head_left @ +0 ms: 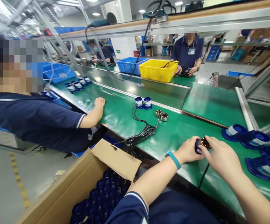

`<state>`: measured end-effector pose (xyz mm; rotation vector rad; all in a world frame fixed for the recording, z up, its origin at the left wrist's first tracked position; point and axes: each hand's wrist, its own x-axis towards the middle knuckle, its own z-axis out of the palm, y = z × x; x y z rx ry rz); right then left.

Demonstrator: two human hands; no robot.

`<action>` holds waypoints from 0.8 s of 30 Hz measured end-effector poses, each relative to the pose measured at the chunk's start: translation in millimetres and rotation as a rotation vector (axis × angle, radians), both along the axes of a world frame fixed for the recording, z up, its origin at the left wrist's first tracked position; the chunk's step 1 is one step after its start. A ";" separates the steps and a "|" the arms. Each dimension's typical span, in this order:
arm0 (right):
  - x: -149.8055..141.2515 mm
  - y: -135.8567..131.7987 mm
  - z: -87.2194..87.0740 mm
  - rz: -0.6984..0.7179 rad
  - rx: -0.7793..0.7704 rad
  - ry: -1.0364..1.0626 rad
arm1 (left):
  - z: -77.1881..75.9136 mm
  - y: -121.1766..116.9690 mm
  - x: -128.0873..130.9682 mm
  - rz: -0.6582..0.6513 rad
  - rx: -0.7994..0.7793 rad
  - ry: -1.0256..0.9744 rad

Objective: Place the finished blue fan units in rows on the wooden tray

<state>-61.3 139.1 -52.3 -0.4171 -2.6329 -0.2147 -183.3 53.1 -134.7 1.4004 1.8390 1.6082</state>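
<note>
At the near edge of the green surface [172, 137], the left hand [188, 150] and the right hand [221, 158] are both gripping a small round part [202, 144] with a blue base and coppery top, holding it just above the surface. To the right, blue spools [253, 138] are lying in a row. Farther back, a coiled black cable [141, 134] is leading to two metal rings [162, 115]. A co-worker's hand [99, 104] is resting on the surface at left, beside an open cardboard box [79, 183].
</note>
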 end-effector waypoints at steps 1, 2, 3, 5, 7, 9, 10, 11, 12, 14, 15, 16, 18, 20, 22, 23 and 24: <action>0.6 0.9 -1.6 0.006 0.014 0.002 | -1.3 1.1 -0.2 0.001 -0.008 0.011; 1.2 0.8 -2.5 0.008 0.027 0.001 | -2.7 2.1 -0.3 0.003 -0.013 0.021; 1.9 -0.1 -2.8 0.000 0.037 0.001 | -4.0 3.0 -0.2 0.007 -0.015 0.032; 2.8 -2.6 -2.7 -0.058 0.047 0.007 | -6.0 4.4 0.0 0.018 -0.019 0.053; 3.0 -3.4 -2.6 -0.108 0.046 0.019 | -7.2 5.3 0.2 0.030 -0.024 0.068; 2.6 -1.1 -3.5 -0.060 0.034 0.032 | -8.0 5.9 0.3 0.032 -0.028 0.077; 2.2 0.9 -4.5 -0.009 0.024 0.030 | -8.5 6.2 0.3 0.029 -0.027 0.078; 1.8 3.1 -6.1 0.040 0.013 0.020 | -9.2 6.6 0.3 0.021 -0.025 0.077; 1.2 5.2 -8.3 0.072 0.001 0.000 | -10.1 7.0 0.3 0.014 -0.022 0.073; 0.1 8.2 -14.8 0.073 -0.027 -0.051 | -12.3 8.1 0.4 -0.004 -0.019 0.064; -0.3 9.1 -18.9 0.060 -0.038 -0.066 | -13.3 8.6 0.5 -0.008 -0.017 0.059; -0.3 9.7 -23.5 0.052 -0.048 -0.059 | -14.0 9.1 0.5 -0.010 -0.015 0.055; 1.8 11.5 -33.0 0.055 -0.080 0.009 | -14.3 10.1 0.3 -0.013 -0.013 0.051; 7.7 15.8 -41.4 0.042 -0.141 0.118 | -13.1 11.1 -0.1 -0.014 -0.010 0.043; 17.3 23.2 -48.2 0.000 -0.241 0.216 | -11.6 12.2 -0.5 -0.015 -0.008 0.038; 22.7 27.6 -51.1 -0.021 -0.297 0.251 | -11.0 12.7 -0.6 -0.015 -0.007 0.036; 28.0 32.0 -54.0 -0.038 -0.347 0.271 | -10.7 13.2 -0.6 -0.019 -0.008 0.036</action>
